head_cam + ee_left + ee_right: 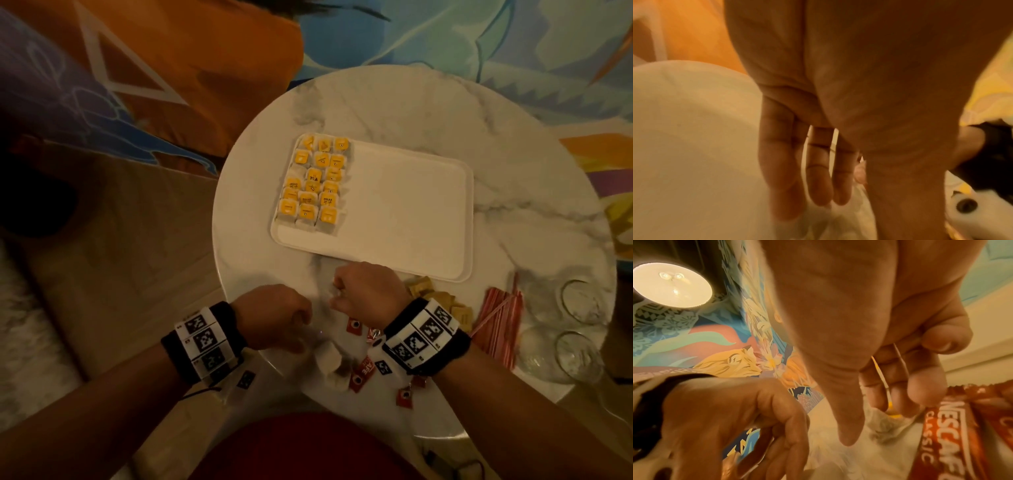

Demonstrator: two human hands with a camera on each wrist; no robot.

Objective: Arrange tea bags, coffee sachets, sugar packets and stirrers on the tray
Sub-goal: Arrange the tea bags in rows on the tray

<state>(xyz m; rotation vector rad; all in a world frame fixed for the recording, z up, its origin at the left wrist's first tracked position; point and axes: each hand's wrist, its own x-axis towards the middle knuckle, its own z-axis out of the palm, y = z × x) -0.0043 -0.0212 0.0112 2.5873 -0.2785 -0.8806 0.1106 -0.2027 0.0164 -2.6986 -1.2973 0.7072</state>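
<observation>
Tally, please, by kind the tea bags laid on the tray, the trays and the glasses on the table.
Tea bags on the tray: 18
Trays: 1
Glasses: 2
Total: 21

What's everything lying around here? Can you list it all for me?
table: one, round, white marble, centre
tray: one, white, mid-table
tea bags: about eighteen, yellow tags, in three columns on the tray's left end; a few more loose white ones by the hands
coffee sachets: several, red, near table edge under the right wrist
sugar packets: a heap, tan, just below the tray
stirrers: a bundle, red and white, right of the sugar
glasses: two, clear, table's right edge
lamp: one, lit, round, seen from the right wrist
wristbands: two, black with coded tags
left hand: near table edge, grip unclear
right hand: pinching a tea bag's string
</observation>
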